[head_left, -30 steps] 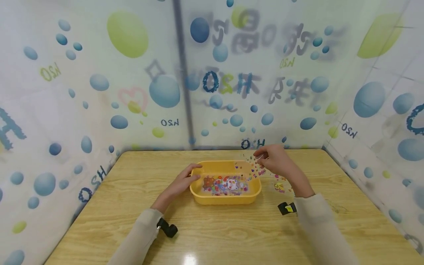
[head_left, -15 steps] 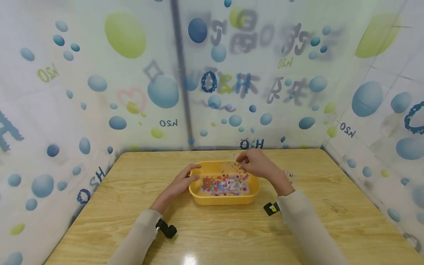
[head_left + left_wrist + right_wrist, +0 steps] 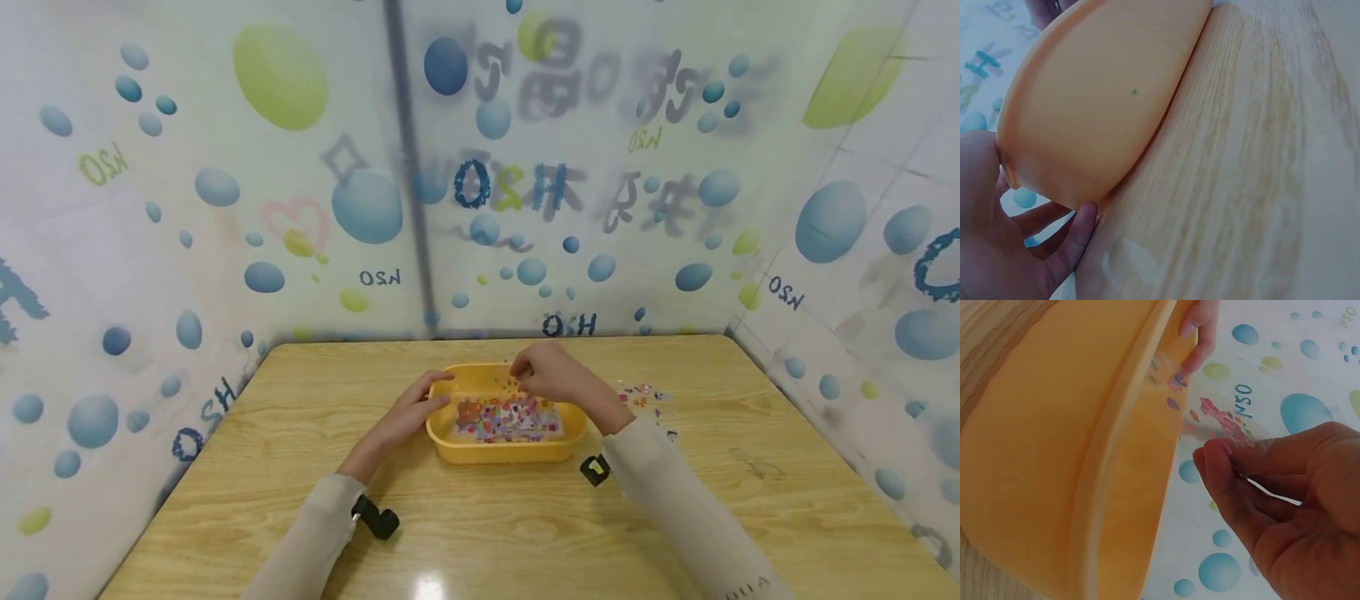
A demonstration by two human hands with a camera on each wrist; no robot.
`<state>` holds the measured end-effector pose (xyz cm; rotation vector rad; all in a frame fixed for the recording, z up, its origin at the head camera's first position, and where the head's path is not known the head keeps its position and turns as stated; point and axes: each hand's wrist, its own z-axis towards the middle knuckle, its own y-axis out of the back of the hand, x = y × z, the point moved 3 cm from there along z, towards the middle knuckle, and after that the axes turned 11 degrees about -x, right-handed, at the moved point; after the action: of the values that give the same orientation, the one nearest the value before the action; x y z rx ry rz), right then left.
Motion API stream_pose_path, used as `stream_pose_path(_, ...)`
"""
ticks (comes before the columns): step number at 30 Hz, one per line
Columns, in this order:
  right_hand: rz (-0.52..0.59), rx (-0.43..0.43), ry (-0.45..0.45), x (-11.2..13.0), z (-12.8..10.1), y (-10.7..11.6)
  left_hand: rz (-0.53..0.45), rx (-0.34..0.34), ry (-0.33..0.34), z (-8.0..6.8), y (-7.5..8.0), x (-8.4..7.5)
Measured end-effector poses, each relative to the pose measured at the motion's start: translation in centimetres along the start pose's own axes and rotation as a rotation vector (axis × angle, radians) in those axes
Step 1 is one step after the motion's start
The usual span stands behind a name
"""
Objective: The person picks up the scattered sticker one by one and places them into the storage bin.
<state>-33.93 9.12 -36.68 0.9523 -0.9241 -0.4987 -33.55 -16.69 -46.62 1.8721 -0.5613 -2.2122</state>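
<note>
1. The sticker sheet (image 3: 517,385) is clear film dotted with small pink, purple and red stickers, hanging over the far part of the yellow tray (image 3: 504,452).
2. The right hand (image 3: 551,377) pinches the sheet between its fingertips (image 3: 1213,455).
3. The left hand (image 3: 411,412) rests against the tray's left wall, fingers relaxed.
4. The tray sits mid-table (image 3: 300,500), with another colourful sheet (image 3: 504,419) lying flat inside.

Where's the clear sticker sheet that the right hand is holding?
In the head view the sticker sheet hangs pinched in the right hand, over the yellow tray's back half, mid-table.
</note>
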Motion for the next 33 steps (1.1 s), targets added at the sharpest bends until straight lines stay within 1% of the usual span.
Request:
stream_pose_path(2, -0.003, -0.003, -0.006, 0.1, 0.2, -0.2, -0.003, 0.0, 0.001, 0.0, 0.0, 0.0)
stream_pose_path(5, 0.019, 0.001, -0.046, 0.0, 0.4, -0.4, -0.006, 0.0, 0.004, 0.0, 0.0, 0.1)
stream_pose_path(10, 0.124, 0.039, -0.154, -0.3, 0.5, -0.6, -0.016, -0.006, 0.013, 0.0, 0.1, 0.1)
stream_pose_path(13, 0.158, 0.05, -0.203, -0.5, 0.5, -0.5, -0.011, -0.008, 0.009, 0.1, 0.1, 0.2)
stream_pose_path(18, 0.159, 0.063, -0.256, -0.9, 0.4, -0.4, 0.0, -0.009, 0.0, 0.1, 0.0, 0.3)
stream_pose_path(23, 0.164, 0.078, -0.279, -1.5, 0.5, -0.4, 0.003, -0.011, -0.002, 0.2, 0.0, 0.4)
stream_pose_path(31, 0.139, 0.101, -0.33, -2.6, 0.5, -0.9, -0.001, -0.006, -0.001, 0.1, 0.1, 0.4)
stream_pose_path(33, 0.124, 0.109, -0.328, -2.7, 0.6, -1.1, -0.004, -0.004, -0.002, 0.1, 0.1, 0.4)
